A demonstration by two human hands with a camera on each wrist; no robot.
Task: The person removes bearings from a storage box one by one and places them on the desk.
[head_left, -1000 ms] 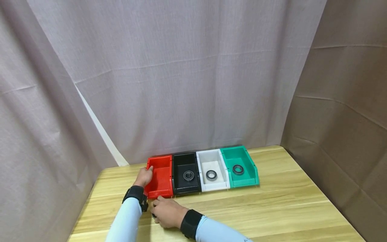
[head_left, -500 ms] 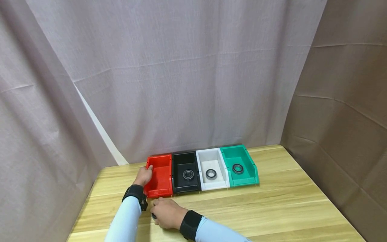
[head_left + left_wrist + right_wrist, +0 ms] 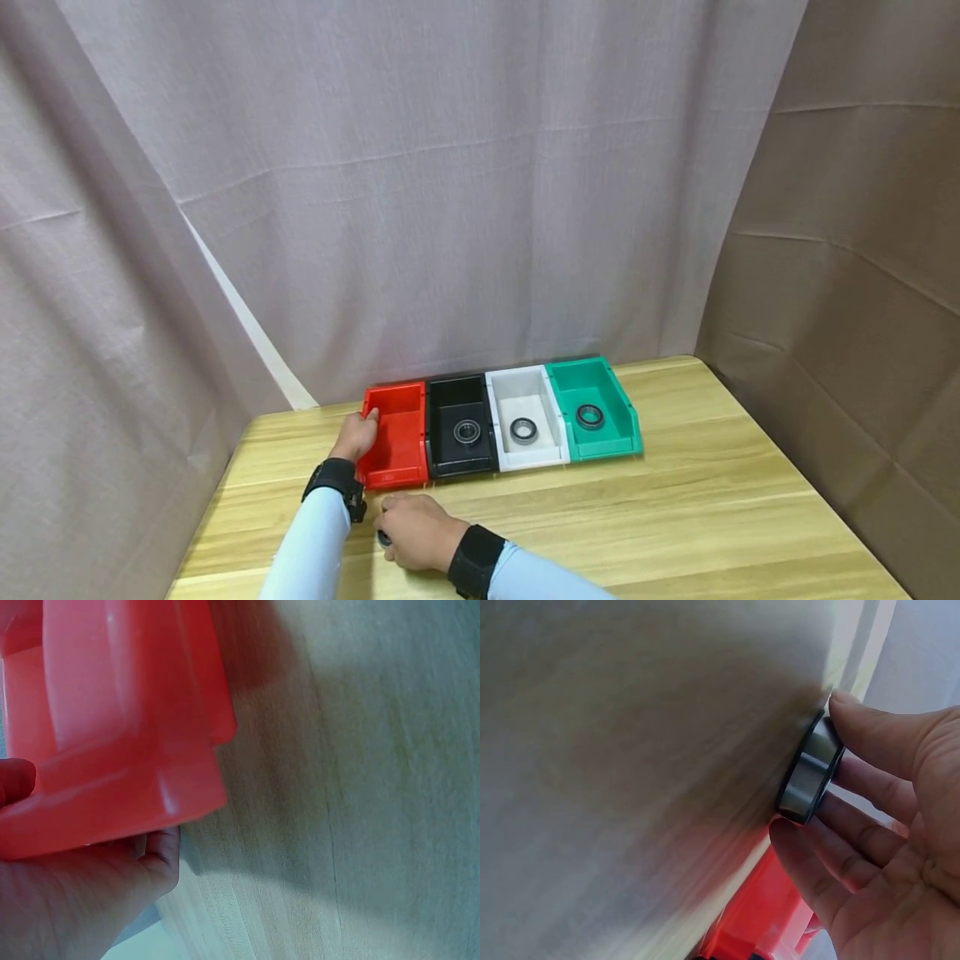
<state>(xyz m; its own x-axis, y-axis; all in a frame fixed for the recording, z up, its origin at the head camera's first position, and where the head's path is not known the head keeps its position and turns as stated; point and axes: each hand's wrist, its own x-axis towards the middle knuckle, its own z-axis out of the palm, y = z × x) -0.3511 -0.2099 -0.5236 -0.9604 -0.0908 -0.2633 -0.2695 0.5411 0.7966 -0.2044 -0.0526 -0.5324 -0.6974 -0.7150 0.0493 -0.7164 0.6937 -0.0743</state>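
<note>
Beside the red bin [image 3: 401,437] stands a black bin [image 3: 456,396], curtain [image 3: 450,217] behind.

Right grip [image 3: 900,874] pinching a metal ring [image 3: 810,771], wooden tabletop [image 3: 615,765] alongside, red bin [image 3: 761,911] at bottom edge

A wooden table [image 3: 712,475] with pale, streaky grain; behind it, a creased mauve-grey curtain [image 3: 450,208]; right of it, a brown curtain [image 3: 847,275]; near its back-left corner, a slanting white strip [image 3: 276,358].

The red plastic bin [image 3: 399,435] stands upright on the desk [image 3: 675,525], just beside a black bin [image 3: 450,410]. A round, shiny bearing [image 3: 810,772] with dark edges is pinched in the right hand [image 3: 422,532].
</note>
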